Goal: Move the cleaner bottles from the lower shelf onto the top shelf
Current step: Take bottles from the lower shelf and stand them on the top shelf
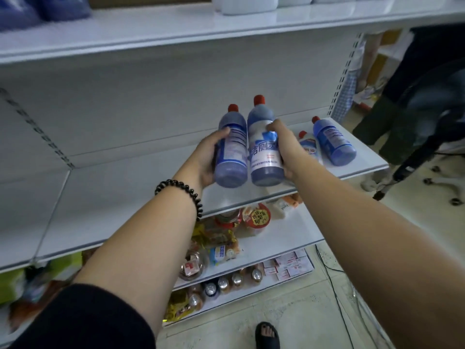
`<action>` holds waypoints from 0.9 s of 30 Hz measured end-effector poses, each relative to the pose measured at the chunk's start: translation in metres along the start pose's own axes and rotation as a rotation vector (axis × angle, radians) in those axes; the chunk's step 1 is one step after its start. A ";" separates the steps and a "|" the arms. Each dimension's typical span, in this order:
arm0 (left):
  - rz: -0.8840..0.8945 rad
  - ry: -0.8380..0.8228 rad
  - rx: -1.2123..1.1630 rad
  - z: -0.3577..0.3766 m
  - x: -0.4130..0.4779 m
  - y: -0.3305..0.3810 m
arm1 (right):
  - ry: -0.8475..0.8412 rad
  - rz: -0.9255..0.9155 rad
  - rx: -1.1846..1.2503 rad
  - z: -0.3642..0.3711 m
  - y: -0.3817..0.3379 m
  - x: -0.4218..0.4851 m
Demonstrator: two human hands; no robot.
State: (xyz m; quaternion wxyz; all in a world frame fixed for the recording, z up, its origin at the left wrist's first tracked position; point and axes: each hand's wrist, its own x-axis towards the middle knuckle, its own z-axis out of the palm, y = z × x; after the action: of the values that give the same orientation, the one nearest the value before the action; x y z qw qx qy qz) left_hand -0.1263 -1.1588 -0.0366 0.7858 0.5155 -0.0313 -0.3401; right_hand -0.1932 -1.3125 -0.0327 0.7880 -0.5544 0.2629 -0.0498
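My left hand grips a blue cleaner bottle with a red cap. Beside it, my right hand grips a second blue bottle with a white label. Both bottles are held upright, side by side, just above the lower shelf. Two more red-capped bottles stay on that shelf to the right: a blue one and a paler one partly hidden behind my right wrist. The top shelf runs across the upper part of the view.
White jugs and blue packs stand on the top shelf. Snacks and jars fill the shelves below. A person's legs and a wheeled chair are at the right. My sandalled foot is on the floor.
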 end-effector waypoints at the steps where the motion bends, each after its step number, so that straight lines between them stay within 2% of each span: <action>1: 0.007 -0.019 0.010 -0.003 -0.012 0.001 | 0.007 -0.006 -0.004 0.004 0.001 -0.011; 7: -0.017 -0.127 0.031 -0.010 -0.076 0.011 | -0.039 -0.118 0.000 0.037 0.005 -0.075; 12: 0.033 -0.136 0.166 -0.011 -0.115 0.030 | -0.018 -0.253 -0.059 0.060 0.001 -0.125; 23: 0.077 -0.339 -0.102 0.000 -0.185 0.076 | -0.172 -0.384 -0.010 0.088 -0.048 -0.200; 27: 0.117 -0.296 0.084 0.001 -0.197 0.079 | -0.213 -0.416 0.025 0.095 -0.065 -0.216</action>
State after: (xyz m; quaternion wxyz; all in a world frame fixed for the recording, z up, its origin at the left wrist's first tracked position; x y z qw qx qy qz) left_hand -0.2384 -1.0292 0.0887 0.7688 0.4895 -0.1908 -0.3646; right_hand -0.3196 -1.1770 0.1262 0.7909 -0.5890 0.0576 -0.1554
